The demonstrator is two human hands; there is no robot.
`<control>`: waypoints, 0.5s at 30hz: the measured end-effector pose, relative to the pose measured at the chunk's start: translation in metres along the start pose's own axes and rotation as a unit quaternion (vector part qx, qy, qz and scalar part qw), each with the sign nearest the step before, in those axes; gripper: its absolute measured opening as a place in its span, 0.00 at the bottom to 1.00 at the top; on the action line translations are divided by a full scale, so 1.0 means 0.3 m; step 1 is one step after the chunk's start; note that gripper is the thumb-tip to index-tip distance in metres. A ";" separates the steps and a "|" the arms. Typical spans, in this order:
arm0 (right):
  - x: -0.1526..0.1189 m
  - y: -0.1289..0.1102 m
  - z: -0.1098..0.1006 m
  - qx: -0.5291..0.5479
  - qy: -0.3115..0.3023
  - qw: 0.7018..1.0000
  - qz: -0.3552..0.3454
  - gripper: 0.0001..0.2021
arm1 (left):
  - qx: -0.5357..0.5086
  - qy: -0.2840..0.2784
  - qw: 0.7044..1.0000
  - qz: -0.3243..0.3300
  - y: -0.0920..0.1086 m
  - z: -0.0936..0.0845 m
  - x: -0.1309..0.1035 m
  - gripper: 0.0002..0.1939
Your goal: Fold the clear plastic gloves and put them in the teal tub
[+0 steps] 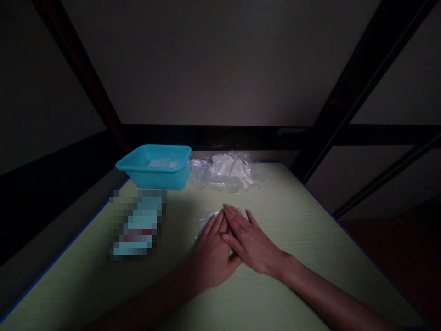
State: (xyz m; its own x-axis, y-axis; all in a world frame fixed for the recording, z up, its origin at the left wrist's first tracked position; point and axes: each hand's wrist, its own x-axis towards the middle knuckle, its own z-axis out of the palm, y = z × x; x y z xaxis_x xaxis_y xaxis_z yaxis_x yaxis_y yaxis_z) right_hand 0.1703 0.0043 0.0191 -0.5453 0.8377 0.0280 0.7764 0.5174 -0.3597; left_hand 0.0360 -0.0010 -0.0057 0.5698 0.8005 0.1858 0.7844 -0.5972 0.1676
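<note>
My left hand (pixel 214 253) lies flat with its fingers stretched forward over a clear plastic packet (pixel 204 221) on the table. My right hand (pixel 253 242) is also flat, its fingers extended and overlapping the left fingertips. Both palms face down, and neither hand is wrapped round anything. Only the packet's far and left edges show; the hands cover the rest, so its contents cannot be made out.
A blue plastic basin (pixel 156 179) with white pieces inside stands at the back left. Beside it lies a heap of crumpled clear plastic and white paper (pixel 227 168). A blurred-out pale blue item (pixel 141 225) rests on the green table (pixel 303 220) at left. A wall rises behind.
</note>
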 end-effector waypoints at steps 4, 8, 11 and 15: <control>-0.002 -0.005 -0.012 -0.032 -0.034 0.998 0.031 0.33 | 0.000 0.011 1.000 0.011 -0.007 0.008 -0.002 0.35; -0.002 0.000 -0.013 -0.049 -0.043 0.997 0.040 0.35 | 0.001 0.017 1.000 0.020 -0.015 0.012 -0.004 0.34; -0.002 0.012 -0.006 -0.050 -0.038 0.997 0.039 0.36 | 0.003 0.011 1.000 0.020 -0.017 0.010 -0.005 0.34; -0.004 0.026 0.001 -0.061 -0.036 0.997 0.032 0.36 | 0.010 0.015 1.000 0.017 -0.018 0.008 -0.007 0.37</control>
State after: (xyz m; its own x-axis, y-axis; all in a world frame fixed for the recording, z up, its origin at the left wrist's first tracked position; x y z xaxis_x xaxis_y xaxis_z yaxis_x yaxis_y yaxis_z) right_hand 0.1770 0.0072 0.0160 -0.5110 0.8574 -0.0608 0.8409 0.4840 -0.2419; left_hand 0.0313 0.0006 -0.0093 0.5895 0.7774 0.2193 0.7693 -0.6231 0.1411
